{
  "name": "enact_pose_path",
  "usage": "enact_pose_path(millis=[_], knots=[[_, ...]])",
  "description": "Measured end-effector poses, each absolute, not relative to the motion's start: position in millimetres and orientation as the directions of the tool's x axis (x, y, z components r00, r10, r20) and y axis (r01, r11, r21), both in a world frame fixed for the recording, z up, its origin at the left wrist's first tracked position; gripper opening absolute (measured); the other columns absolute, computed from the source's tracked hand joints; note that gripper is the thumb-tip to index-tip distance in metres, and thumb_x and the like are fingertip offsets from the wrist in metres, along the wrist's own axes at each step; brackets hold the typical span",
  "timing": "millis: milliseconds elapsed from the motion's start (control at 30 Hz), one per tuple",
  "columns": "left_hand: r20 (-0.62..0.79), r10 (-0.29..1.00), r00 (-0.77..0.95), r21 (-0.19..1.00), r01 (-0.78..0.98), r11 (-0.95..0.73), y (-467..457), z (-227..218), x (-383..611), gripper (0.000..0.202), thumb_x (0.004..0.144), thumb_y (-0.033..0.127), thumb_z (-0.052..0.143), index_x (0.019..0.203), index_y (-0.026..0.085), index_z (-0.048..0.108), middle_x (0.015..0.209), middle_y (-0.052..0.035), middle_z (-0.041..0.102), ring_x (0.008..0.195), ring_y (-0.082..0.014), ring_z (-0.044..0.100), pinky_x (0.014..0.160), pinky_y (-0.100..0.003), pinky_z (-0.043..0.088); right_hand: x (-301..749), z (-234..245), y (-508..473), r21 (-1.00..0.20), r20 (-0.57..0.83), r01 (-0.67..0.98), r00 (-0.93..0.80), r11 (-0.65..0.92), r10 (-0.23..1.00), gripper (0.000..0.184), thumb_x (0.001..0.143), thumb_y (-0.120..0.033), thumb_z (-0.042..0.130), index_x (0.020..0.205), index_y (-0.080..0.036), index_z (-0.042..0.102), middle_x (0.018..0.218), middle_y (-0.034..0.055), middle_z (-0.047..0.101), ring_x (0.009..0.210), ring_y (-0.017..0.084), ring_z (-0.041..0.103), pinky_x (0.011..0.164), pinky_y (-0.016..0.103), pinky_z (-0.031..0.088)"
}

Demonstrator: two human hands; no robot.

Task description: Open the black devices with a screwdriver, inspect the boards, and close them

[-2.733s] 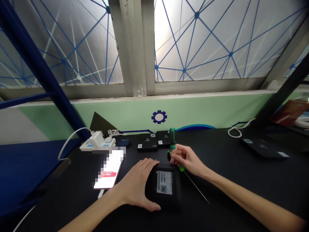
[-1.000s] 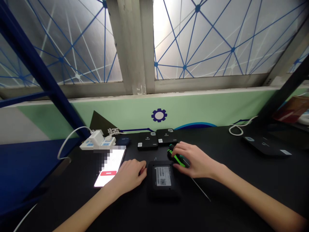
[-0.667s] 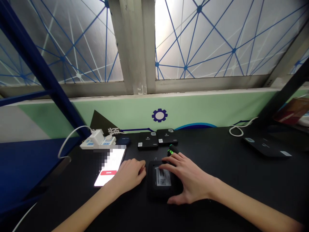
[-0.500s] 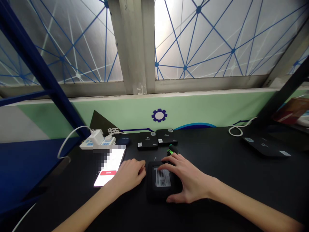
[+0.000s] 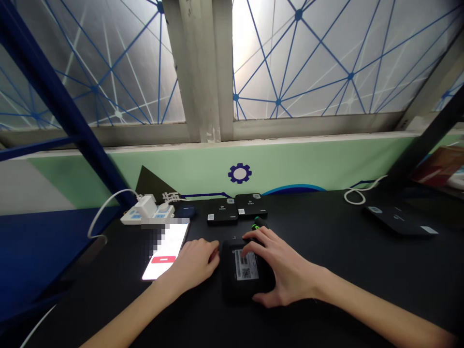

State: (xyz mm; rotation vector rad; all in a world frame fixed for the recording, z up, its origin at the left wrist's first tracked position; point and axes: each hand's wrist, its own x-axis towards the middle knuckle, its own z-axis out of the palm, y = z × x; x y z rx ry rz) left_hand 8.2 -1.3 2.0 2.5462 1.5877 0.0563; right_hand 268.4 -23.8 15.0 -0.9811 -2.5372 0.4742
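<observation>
A black box-shaped device (image 5: pixel 229 280) lies on the dark table with its label (image 5: pixel 247 265) facing up. My right hand (image 5: pixel 279 270) grips its right side, thumb at the near edge and fingers reaching over to the far edge. Just left of the device, my left hand (image 5: pixel 197 258) rests on the table with its fingers curled in; whatever they may hold is hidden. Beside that hand lies a phone (image 5: pixel 170 246) with a lit screen. A green-and-black handled tool (image 5: pixel 261 223) is partly hidden behind my right fingers. Tiny metal pieces (image 5: pixel 234 237) lie just beyond the device.
Two flat black boxes (image 5: pixel 222 211) stand side by side at the back. A white power strip (image 5: pixel 130 216) with a plugged-in charger is at the back left. To the right are another flat black device (image 5: pixel 398 221) and a white cable (image 5: pixel 355 195).
The device has shifted very slightly, together with my right hand, whose fingertips now sit a little further right over the label. My left hand looks unmoved.
</observation>
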Motion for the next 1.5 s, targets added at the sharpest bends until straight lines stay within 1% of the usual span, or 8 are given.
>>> enact_pose_path(millis=[200,500,633,933,1033,1200,1367,1500], knots=[[-0.042,0.898,0.438,0.144,0.892,-0.428,-2,0,8,0.024,0.097,0.026,0.046,0.073,0.022,0.049,0.068,-0.0018,0.062,0.059,-0.0201,0.058,0.052,-0.029,0.018,267,15,-26,-0.417,0.236,0.567,-0.687,0.71,0.687,0.07,0.056,-0.04,0.087,0.116,-0.022,0.056,0.133,0.0122,0.046,0.115,0.034,0.046,0.102,0.05,0.042],[-0.049,0.895,0.444,0.155,0.888,-0.432,-2,0,9,0.025,0.097,0.027,0.046,0.073,0.022,0.049,0.068,-0.0013,0.061,0.06,-0.0199,0.058,0.052,-0.03,0.019,275,15,-22,-0.42,0.136,0.543,-0.755,0.728,0.642,0.092,0.06,-0.056,0.086,0.139,-0.026,0.05,0.142,0.013,0.045,0.129,0.04,0.043,0.108,0.052,0.038],[-0.045,0.896,0.441,0.156,0.889,-0.43,-1,0,8,0.027,0.098,0.029,0.047,0.072,0.022,0.047,0.067,-0.001,0.06,0.059,-0.0192,0.057,0.052,-0.03,0.018,277,17,-18,-0.435,0.104,0.54,-0.765,0.721,0.636,0.095,0.06,-0.056,0.085,0.144,-0.026,0.049,0.141,0.0129,0.048,0.13,0.04,0.044,0.108,0.051,0.04],[-0.034,0.896,0.443,0.165,0.886,-0.432,-2,0,8,0.028,0.099,0.028,0.045,0.071,0.022,0.048,0.068,-0.002,0.061,0.06,-0.0199,0.057,0.053,-0.03,0.02,283,19,-11,-0.448,0.279,0.509,-0.702,0.735,0.655,0.081,0.056,-0.045,0.086,0.128,-0.021,0.059,0.137,0.0124,0.055,0.123,0.035,0.052,0.105,0.046,0.044],[-0.035,0.889,0.456,0.247,0.866,-0.435,-3,3,9,0.036,0.101,0.028,0.04,0.066,0.021,0.047,0.065,-0.0015,0.06,0.059,-0.0184,0.057,0.053,-0.029,0.022,286,19,-4,-0.434,0.351,0.533,-0.642,0.726,0.681,0.074,0.057,-0.042,0.086,0.123,-0.022,0.059,0.133,0.0112,0.058,0.117,0.033,0.055,0.102,0.046,0.044],[-0.14,0.845,0.516,0.496,0.775,-0.391,-7,9,10,0.045,0.101,0.031,0.036,0.061,0.02,0.052,0.059,0.0018,0.058,0.052,-0.0142,0.054,0.051,-0.025,0.029,289,17,14,-0.412,0.434,0.606,-0.527,0.681,0.731,0.059,0.063,-0.041,0.084,0.112,-0.023,0.058,0.123,0.0102,0.062,0.11,0.031,0.054,0.098,0.048,0.045],[-0.142,0.845,0.516,0.527,0.762,-0.376,-11,15,14,0.044,0.096,0.037,0.047,0.057,0.02,0.057,0.055,0.0024,0.057,0.05,-0.0136,0.052,0.053,-0.024,0.033,282,12,37,-0.43,0.374,0.702,-0.434,0.568,0.82,0.053,0.069,-0.047,0.081,0.11,-0.021,0.058,0.109,0.0107,0.061,0.099,0.029,0.054,0.082,0.042,0.048],[-0.204,0.839,0.504,0.591,0.747,-0.306,-10,13,14,0.044,0.094,0.037,0.047,0.056,0.02,0.059,0.049,0.0022,0.057,0.045,-0.0131,0.054,0.053,-0.022,0.038,271,9,57,-0.4,0.354,0.715,-0.456,0.574,0.816,0.05,0.07,-0.047,0.08,0.106,-0.021,0.058,0.103,0.0091,0.062,0.098,0.029,0.053,0.082,0.04,0.047]])
